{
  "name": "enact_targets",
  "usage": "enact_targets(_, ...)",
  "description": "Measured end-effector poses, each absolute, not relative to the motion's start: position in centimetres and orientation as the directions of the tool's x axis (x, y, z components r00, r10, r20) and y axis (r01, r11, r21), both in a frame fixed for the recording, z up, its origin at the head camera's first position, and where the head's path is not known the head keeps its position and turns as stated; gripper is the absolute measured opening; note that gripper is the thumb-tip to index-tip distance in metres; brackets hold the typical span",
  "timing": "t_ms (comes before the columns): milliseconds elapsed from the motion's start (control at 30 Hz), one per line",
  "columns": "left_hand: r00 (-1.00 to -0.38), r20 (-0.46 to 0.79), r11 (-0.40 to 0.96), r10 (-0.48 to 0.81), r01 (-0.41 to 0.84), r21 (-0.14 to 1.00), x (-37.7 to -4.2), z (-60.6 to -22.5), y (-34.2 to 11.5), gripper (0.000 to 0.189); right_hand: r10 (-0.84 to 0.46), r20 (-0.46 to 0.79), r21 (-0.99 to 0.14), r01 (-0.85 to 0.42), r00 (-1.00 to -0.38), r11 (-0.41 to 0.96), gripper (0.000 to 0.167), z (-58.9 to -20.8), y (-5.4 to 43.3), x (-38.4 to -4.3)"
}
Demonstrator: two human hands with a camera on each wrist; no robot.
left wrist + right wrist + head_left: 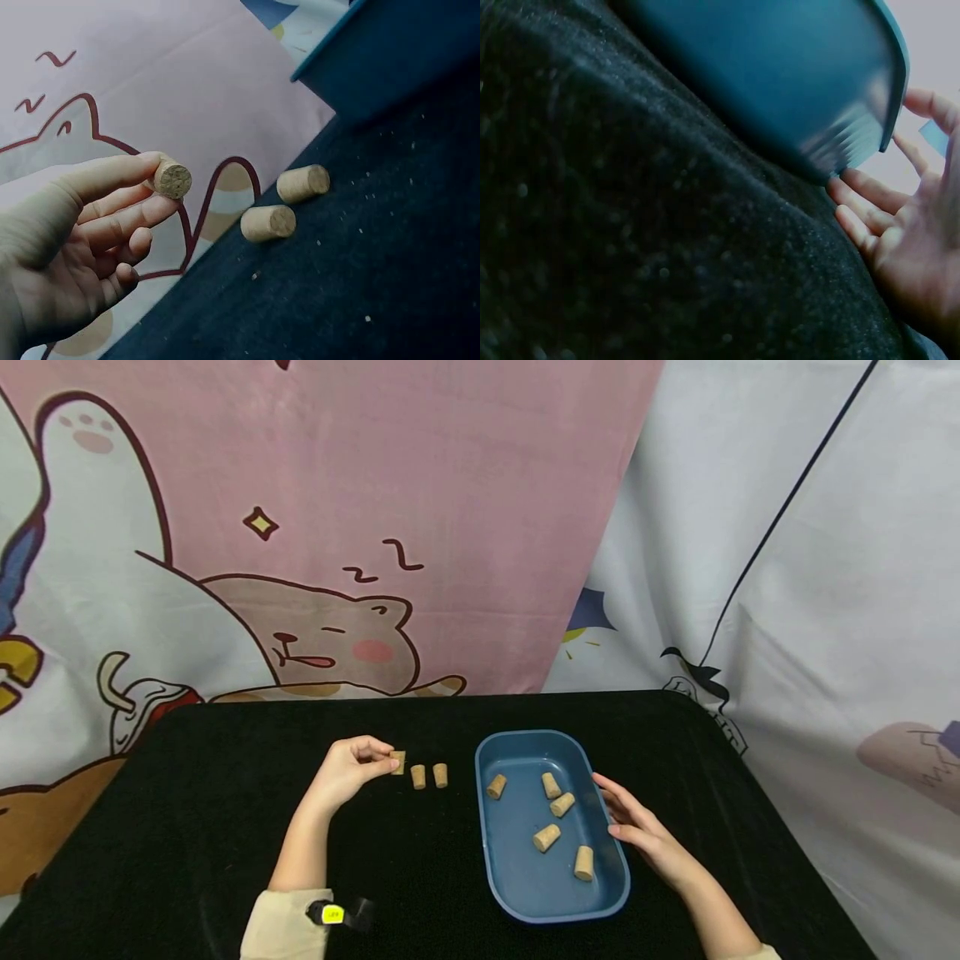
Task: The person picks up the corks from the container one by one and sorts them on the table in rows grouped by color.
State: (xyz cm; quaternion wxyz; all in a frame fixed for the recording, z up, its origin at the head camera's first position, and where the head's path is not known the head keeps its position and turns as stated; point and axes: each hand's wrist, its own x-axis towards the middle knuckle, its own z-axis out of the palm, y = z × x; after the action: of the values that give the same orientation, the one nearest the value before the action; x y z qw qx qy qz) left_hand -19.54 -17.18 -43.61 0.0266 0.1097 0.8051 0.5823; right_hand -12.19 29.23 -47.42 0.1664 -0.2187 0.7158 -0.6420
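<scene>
With the thumb and fingertips of my left hand (352,768) I pinch a small tan cork stopper (399,763), while the other fingers of that hand curl loosely and hold nothing. The stopper is over the far part of the black cloth-covered table (225,827), to the left of the tray; I cannot tell whether its lower end touches the cloth. Just to the right of it, two more tan corks, a left one (417,777) and a right one (440,775), sit side by side on the cloth, near each other but apart. My right hand (637,827) lies relaxed along the right side of a deep blue rectangular tray with rounded corners (525,893), its fingers extended and spread, the fingertips at the outer wall and the thumb by the rim. Inside the tray I see five more corks: one by itself near the left wall (496,786), a pair close together toward the far right (551,785), one near the middle (547,837) and one nearest me at the right (583,863). A cream sleeve (281,931) covers my left forearm, and a black strap with a yellow label (332,914) shows at its cuff. Behind the table hangs a pink and white fabric backdrop with cartoon animals (480,527).
</scene>
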Motion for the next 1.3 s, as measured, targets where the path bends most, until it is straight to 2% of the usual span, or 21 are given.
enact_targets(400,-0.979,0.009,0.301,0.203,0.071,0.951,-19.5,-45.3,-17.5,0.018,-0.537,0.057,-0.992,-0.11,-0.842,0.066,0.061,-47.7,29.3,-12.3)
enact_targets(700,-0.991,0.002,0.427,0.133,0.059,0.902,-20.2,-47.4,-17.4,0.013,-0.539,0.073,-0.99,-0.127,-0.839,0.063,0.061,-47.7,29.3,-12.3)
enact_targets(967,-0.993,0.037,0.521,0.114,0.091,0.849,-20.1,-47.3,-16.6,0.008,-0.524,0.053,-0.989,-0.115,-0.85,0.087,0.061,-47.8,29.4,-12.4)
enact_targets(1300,-0.997,0.023,0.591,0.073,0.062,0.804,-19.9,-47.1,-16.5,0.011,-0.518,0.044,-0.988,-0.113,-0.855,0.103,0.061,-47.8,29.3,-12.3)
